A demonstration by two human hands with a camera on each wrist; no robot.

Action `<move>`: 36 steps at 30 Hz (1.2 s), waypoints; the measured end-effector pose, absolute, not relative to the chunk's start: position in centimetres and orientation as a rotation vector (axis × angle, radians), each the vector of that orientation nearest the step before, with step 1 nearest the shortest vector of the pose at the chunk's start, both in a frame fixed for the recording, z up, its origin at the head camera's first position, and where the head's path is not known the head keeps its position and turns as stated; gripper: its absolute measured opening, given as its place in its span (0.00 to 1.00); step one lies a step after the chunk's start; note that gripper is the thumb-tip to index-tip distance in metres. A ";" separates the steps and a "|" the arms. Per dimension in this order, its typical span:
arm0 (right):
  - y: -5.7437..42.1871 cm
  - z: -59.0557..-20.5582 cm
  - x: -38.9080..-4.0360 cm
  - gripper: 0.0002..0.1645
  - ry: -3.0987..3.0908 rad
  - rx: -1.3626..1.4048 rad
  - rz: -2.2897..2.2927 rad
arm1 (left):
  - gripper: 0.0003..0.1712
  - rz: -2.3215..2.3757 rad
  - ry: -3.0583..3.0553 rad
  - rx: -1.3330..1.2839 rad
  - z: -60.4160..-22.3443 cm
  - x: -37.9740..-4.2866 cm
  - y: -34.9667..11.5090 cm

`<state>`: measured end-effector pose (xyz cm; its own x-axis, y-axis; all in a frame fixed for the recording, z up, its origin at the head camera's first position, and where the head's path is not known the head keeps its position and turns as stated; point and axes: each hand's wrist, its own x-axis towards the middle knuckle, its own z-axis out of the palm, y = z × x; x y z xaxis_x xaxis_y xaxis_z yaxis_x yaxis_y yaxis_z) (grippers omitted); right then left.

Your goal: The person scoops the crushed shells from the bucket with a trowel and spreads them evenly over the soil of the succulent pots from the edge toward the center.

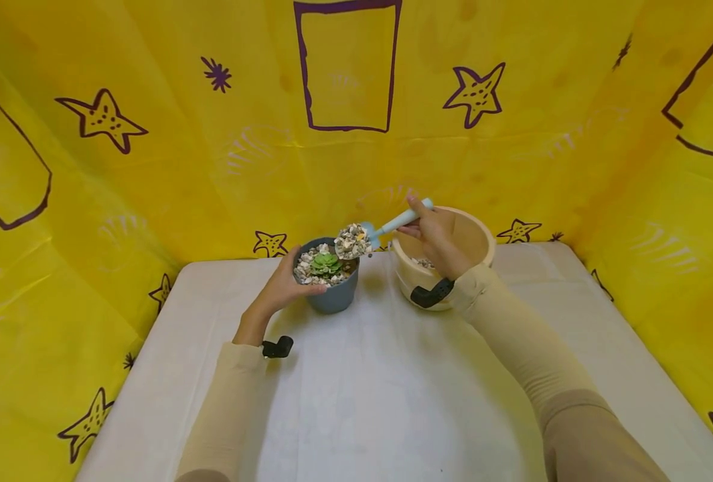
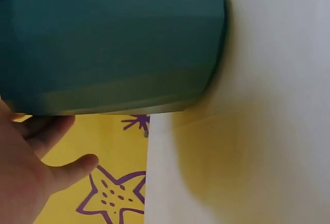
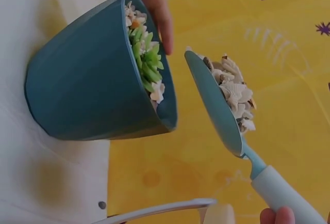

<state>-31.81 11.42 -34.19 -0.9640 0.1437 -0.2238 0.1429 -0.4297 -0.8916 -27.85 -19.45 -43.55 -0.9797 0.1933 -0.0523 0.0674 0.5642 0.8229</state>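
Observation:
A blue-grey flower pot (image 1: 333, 298) stands on the white table, with a green succulent (image 1: 326, 264) among pale stone chips inside. My left hand (image 1: 284, 282) holds this pot by its rim, thumb along the near side and fingers around the far left. In my right hand (image 1: 436, 235) is the pale handle of a small light-blue trowel (image 3: 216, 110). Its blade carries a heap of stone chips (image 1: 353, 241) and hangs over the right edge of the pot. In the right wrist view the blade is apart from the pot's rim.
A larger cream pot (image 1: 480, 244) stands right of the blue-grey one, under my right hand, with some chips (image 1: 422, 262) at its bottom. Yellow cloth (image 1: 344, 167) with purple drawings rises behind the table (image 1: 356, 402). A small dark bit (image 3: 102, 205) lies on the tabletop.

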 end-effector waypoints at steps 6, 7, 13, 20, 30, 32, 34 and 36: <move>11.1 -34.4 -31.9 0.13 -1.656 -0.456 2.568 | 0.71 1.405 2.709 0.205 -43.5 -27.1 -19.0; 11.1 -34.4 -31.9 0.14 -1.658 -0.455 2.561 | 0.71 1.400 2.723 0.204 -43.6 -27.0 -18.9; 11.1 -34.5 -31.7 0.16 -1.653 -0.451 2.556 | 0.71 1.330 2.774 0.225 -43.6 -26.8 -18.7; 10.7 -34.6 -31.7 0.13 -1.665 -0.463 2.551 | 0.74 1.309 2.684 0.227 -43.1 -27.3 -19.0; 10.4 -34.6 -31.7 0.15 -1.693 -0.511 2.525 | 0.74 1.336 2.686 0.217 -43.3 -27.0 -18.9; 10.3 -34.6 -31.7 0.14 -1.694 -0.517 2.523 | 0.74 1.340 2.695 0.205 -43.3 -26.8 -18.8; 10.3 -34.6 -31.7 0.14 -1.694 -0.520 2.513 | 0.75 1.344 2.707 0.196 -43.4 -26.7 -18.7; 10.3 -34.7 -31.7 0.14 -1.697 -0.520 2.506 | 0.74 1.352 2.717 0.196 -43.4 -26.5 -18.5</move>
<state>-31.72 10.31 -34.73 -0.9401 0.2450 -0.2369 0.1290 -0.3875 -0.9128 -26.55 -18.50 -43.37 -0.9867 0.1592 -0.0325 0.0701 0.5975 0.7988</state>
